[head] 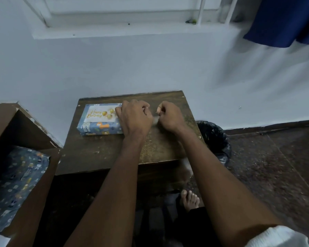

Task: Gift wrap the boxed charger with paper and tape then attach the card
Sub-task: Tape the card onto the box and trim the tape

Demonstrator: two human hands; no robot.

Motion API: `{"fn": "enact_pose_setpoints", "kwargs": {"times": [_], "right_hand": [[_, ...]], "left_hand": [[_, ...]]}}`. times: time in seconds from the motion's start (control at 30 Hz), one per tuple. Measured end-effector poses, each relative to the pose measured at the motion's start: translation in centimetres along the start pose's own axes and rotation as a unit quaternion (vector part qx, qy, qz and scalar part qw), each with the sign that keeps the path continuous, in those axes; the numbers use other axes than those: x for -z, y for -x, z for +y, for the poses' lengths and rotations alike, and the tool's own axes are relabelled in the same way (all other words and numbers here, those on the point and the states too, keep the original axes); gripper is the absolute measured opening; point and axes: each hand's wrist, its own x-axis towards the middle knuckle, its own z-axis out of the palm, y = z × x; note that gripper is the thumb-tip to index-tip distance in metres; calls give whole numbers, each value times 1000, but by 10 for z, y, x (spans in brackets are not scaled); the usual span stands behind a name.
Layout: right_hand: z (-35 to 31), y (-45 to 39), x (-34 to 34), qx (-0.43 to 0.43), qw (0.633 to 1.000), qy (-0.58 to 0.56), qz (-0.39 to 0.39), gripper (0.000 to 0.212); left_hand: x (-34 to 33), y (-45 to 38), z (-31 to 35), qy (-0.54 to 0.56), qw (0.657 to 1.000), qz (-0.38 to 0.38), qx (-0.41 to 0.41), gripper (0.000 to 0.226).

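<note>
pale wall (114,68), window sill (125,31) (white), wooden table (103,150)

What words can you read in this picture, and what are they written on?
"Happy Birthday" in gold script, on the white card lying on top of the wrapped box.
The small print on the front left corner of the wrapping paper is too blurred to read.
The spare sheet of patterned paper at the left shows only little pictures, no readable words.

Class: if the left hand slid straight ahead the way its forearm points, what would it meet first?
Probably the wall behind the table; the left hand seems to point past the wrapped box, but depth is unclear.
</note>
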Motion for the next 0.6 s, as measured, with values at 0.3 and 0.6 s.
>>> {"fn": "enact_pose_setpoints", "kwargs": {"times": [0.3, 0.6], "right_hand": [[72, 20, 86, -61, 995, -1, 84, 23], [174, 17, 106, -165, 982, -27, 87, 16]], "left_hand": [[-51, 28, 94, 160, 982, -103, -17, 15], [-129, 35, 164, 16, 959, -211, -187, 23]]}}
